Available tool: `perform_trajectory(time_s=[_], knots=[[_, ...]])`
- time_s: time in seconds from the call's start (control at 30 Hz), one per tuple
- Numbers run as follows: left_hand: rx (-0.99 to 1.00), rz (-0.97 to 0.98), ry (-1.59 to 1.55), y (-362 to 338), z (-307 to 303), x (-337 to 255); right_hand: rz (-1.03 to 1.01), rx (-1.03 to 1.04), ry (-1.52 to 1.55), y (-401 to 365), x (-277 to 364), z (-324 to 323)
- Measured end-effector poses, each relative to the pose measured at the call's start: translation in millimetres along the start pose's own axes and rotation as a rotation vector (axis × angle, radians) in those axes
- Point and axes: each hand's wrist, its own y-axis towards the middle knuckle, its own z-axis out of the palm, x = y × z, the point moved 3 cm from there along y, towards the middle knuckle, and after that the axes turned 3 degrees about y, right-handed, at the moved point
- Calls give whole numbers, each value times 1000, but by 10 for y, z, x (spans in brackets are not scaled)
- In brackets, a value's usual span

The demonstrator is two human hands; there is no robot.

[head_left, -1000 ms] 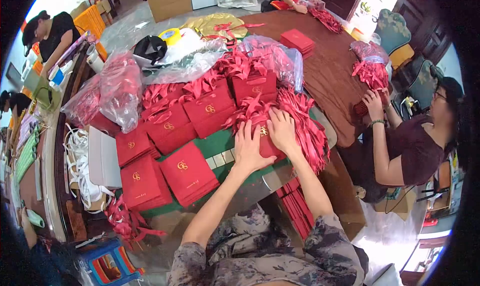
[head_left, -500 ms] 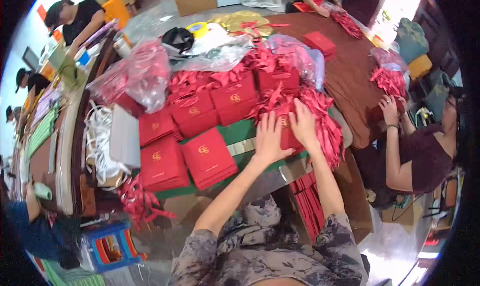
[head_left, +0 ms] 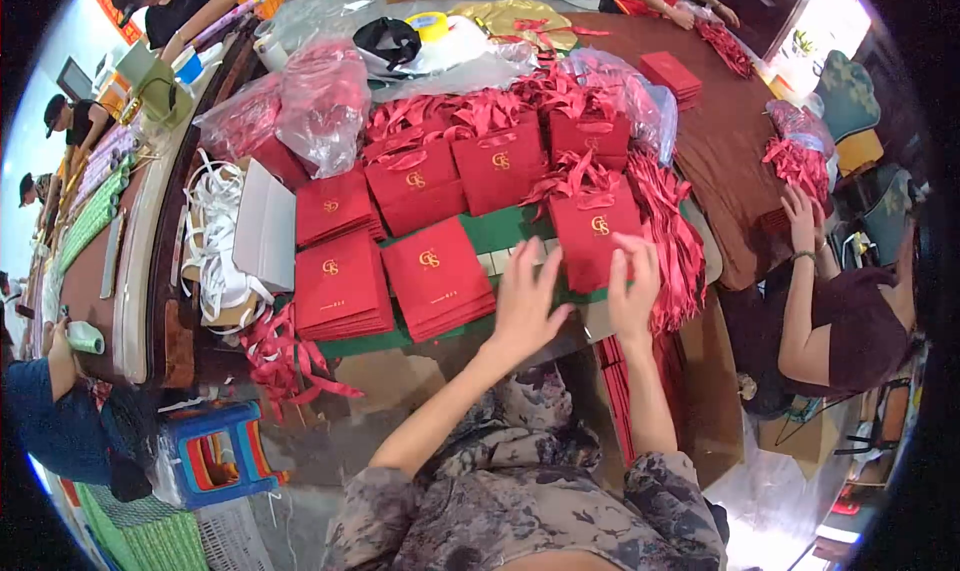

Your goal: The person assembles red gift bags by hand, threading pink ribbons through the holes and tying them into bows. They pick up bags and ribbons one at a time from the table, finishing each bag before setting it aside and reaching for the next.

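Note:
A red paper gift bag (head_left: 597, 243) with a gold logo and ribbon handles lies at the front of the table, between my two hands. My left hand (head_left: 527, 299) is just left of its lower corner, fingers spread and holding nothing. On the other side, my right hand (head_left: 634, 283) hovers by the bag's lower right edge with its fingers apart. Loose red ribbons (head_left: 676, 261) hang in a thick bunch to the right. Stacks of flat red bags (head_left: 438, 279) lie to the left, and bags with ribbon handles (head_left: 500, 163) stand behind.
A white box (head_left: 266, 226) beside white cords (head_left: 222, 231) stands at the left. Plastic-wrapped bags (head_left: 325, 106) and yellow tape (head_left: 429, 25) lie farther back. A co-worker (head_left: 840, 321) sits at the right, and blue stools (head_left: 225, 461) stand lower left.
Both hands have come off the red bag and drawn back toward me, uncovering its front and logo. The whole view has shifted slightly.

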Motion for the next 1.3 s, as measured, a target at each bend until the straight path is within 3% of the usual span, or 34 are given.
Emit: perform_trajectory(time_s=[0.03, 0.23, 0.43, 0.57, 0.87, 1.13, 1.27, 1.3], knots=[[-21, -26, -10, -187, -69, 64, -73, -46, -38, -63, 95, 68], [-120, -181, 62, -976, -418, 327, 65, 323, 85, -506, 384, 801], [-124, -215, 124, -1271, -443, 559, 112, 358, -65, -563, 443, 1381], [-79, -260, 157, -1255, -477, 623, 267, 389, 138, -659, 248, 1542], [-156, -285, 161, -1300, -423, 602, 323, 310, 189, -764, 120, 1158], [-234, -284, 100, -1445, -436, 576, 450, 416, 109, -1216, 10, 431], [-177, -296, 71, -1524, -384, 538, 434, 377, 99, -1234, 37, 200], [-176, -292, 71, -1530, -377, 532, 393, 252, 39, -1212, 11, 129]])
